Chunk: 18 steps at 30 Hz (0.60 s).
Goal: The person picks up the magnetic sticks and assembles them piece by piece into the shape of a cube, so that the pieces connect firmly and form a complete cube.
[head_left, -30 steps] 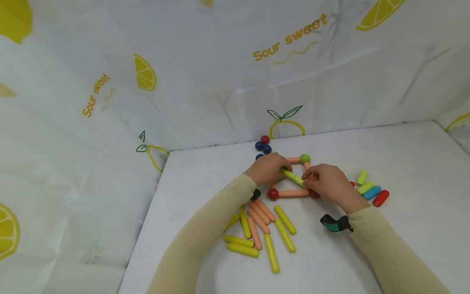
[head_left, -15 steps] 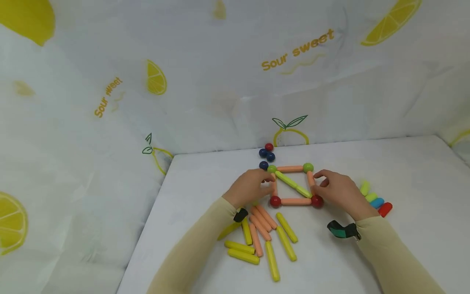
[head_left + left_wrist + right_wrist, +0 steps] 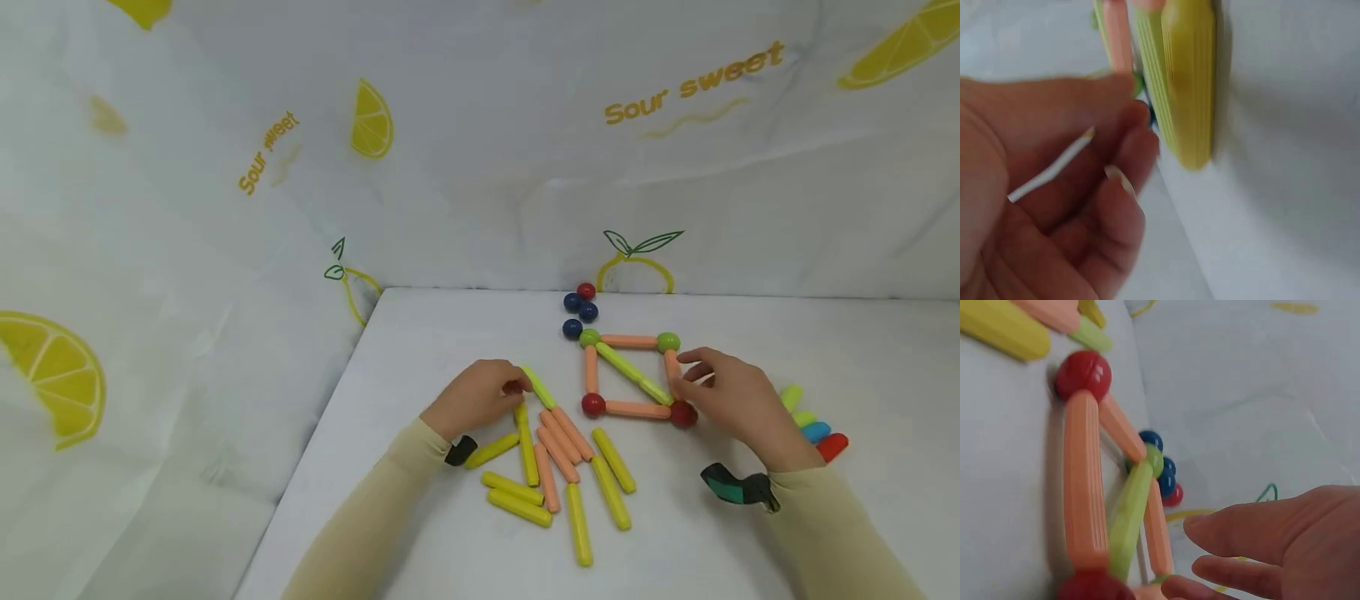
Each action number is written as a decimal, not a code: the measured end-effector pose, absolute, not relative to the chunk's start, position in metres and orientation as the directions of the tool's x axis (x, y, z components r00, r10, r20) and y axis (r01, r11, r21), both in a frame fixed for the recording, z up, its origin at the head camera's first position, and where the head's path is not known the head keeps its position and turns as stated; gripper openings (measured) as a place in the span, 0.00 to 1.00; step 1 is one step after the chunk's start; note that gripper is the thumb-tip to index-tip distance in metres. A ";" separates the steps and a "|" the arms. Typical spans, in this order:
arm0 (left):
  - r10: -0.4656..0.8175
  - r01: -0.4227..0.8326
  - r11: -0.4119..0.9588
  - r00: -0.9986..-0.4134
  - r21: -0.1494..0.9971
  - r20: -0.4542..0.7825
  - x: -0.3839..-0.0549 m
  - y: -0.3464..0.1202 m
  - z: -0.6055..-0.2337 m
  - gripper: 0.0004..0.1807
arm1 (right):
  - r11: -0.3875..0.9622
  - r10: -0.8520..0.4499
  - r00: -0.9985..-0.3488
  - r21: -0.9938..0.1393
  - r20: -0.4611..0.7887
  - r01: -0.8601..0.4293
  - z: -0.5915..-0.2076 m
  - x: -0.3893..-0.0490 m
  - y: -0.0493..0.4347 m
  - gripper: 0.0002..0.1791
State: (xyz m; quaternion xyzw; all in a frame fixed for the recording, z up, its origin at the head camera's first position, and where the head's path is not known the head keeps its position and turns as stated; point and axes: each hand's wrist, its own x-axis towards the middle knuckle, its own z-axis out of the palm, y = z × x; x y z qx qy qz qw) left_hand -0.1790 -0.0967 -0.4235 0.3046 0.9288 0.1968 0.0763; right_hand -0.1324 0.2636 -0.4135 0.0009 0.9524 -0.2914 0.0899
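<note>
A square of orange sticks [image 3: 637, 410] lies on the table, with red balls [image 3: 593, 405] at its near corners and green balls [image 3: 668, 342] at the far ones. Two lime sticks [image 3: 621, 364], end to end, cross it diagonally. My right hand [image 3: 738, 402] hovers by the square's right side, thumb and fingers apart, nothing between them in the right wrist view. Over the loose sticks to the left, my left hand [image 3: 477, 398] has loosely bent fingers close to a lime stick [image 3: 538, 387] and a yellow stick [image 3: 1191, 87]; its grasp appears empty in the left wrist view.
Several yellow sticks [image 3: 579, 525] and orange sticks [image 3: 547, 477] lie loose in front of the square. Blue balls [image 3: 588, 312] and a red ball [image 3: 587, 291] sit behind it. Short lime, blue [image 3: 816, 432] and red [image 3: 832, 447] sticks lie beyond the right hand. A printed cloth backs the table.
Both hands let go of the lime piece, which now lies diagonally in the square. My left hand has moved left and nearer to the loose sticks; the right withdrew slightly. The head view has shifted.
</note>
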 end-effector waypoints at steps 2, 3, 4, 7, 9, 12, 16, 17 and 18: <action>0.692 0.629 0.677 -0.721 0.381 -0.038 -0.172 -0.088 -0.421 0.08 | 0.827 -0.078 -0.989 -0.563 -0.126 0.006 -0.409 -0.125 0.247 0.29; 0.732 0.673 0.647 -0.681 0.359 -0.042 -0.168 -0.084 -0.420 0.07 | 0.827 -0.099 -0.990 -0.562 -0.102 -0.025 -0.408 -0.121 0.236 0.26; 0.764 0.709 0.616 -0.644 0.343 -0.043 -0.164 -0.081 -0.419 0.06 | 0.824 -0.124 -0.988 -0.564 -0.090 -0.052 -0.406 -0.117 0.223 0.22; 0.839 0.800 0.531 -0.543 0.279 -0.038 -0.151 -0.072 -0.419 0.06 | 0.819 -0.206 -0.974 -0.562 -0.094 -0.119 -0.407 -0.107 0.184 0.15; 0.870 0.840 0.484 -0.492 0.243 -0.033 -0.143 -0.068 -0.421 0.08 | 0.821 -0.251 -0.962 -0.550 -0.105 -0.154 -0.410 -0.103 0.163 0.10; 0.893 0.877 0.447 -0.450 0.178 -0.024 -0.134 -0.065 -0.425 0.10 | 0.842 -0.266 -0.958 -0.509 -0.107 -0.177 -0.416 -0.098 0.142 0.06; 0.896 0.893 0.443 -0.443 0.075 -0.017 -0.129 -0.065 -0.431 0.10 | 0.880 -0.234 -0.969 -0.440 -0.075 -0.179 -0.423 -0.095 0.132 0.17; 0.898 0.897 0.439 -0.439 0.055 -0.015 -0.128 -0.066 -0.432 0.10 | 0.885 -0.226 -0.972 -0.432 -0.071 -0.174 -0.424 -0.095 0.131 0.19; 0.900 0.899 0.436 -0.436 0.034 -0.013 -0.128 -0.067 -0.433 0.10 | 0.887 -0.221 -0.973 -0.430 -0.070 -0.170 -0.425 -0.094 0.130 0.21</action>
